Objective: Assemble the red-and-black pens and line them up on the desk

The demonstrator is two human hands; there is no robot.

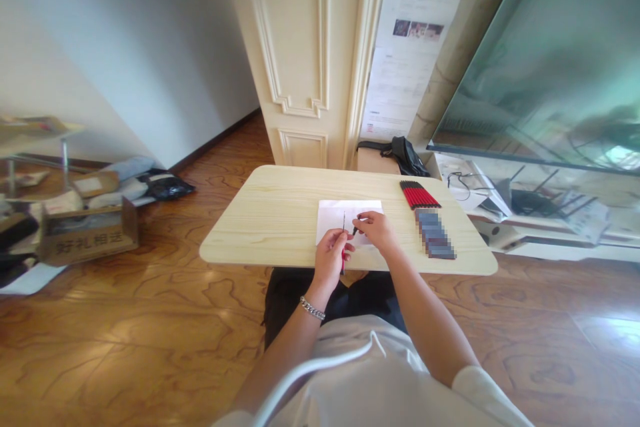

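My left hand (pixel 330 258) is shut around a red pencil (pixel 343 268), whose lower end sticks out below my fist. A thin dark tip rises above my fingers, and I cannot tell if it belongs to the same pencil. My right hand (pixel 377 230) pinches a small dark object (pixel 355 231) close to my left fingers. Both hands are above a white paper sheet (pixel 347 220) on a pale wooden table (pixel 280 213). To the right lie a row of red-and-black pencils (pixel 419 195) and a pixelated stack of flat items (pixel 434 235).
Behind the table are a black bag (pixel 406 156) and a white door pillar (pixel 300 60). A white shelf at right holds a black router (pixel 530 200). On the wooden floor at left stands a cardboard box (pixel 87 233) among loose clutter.
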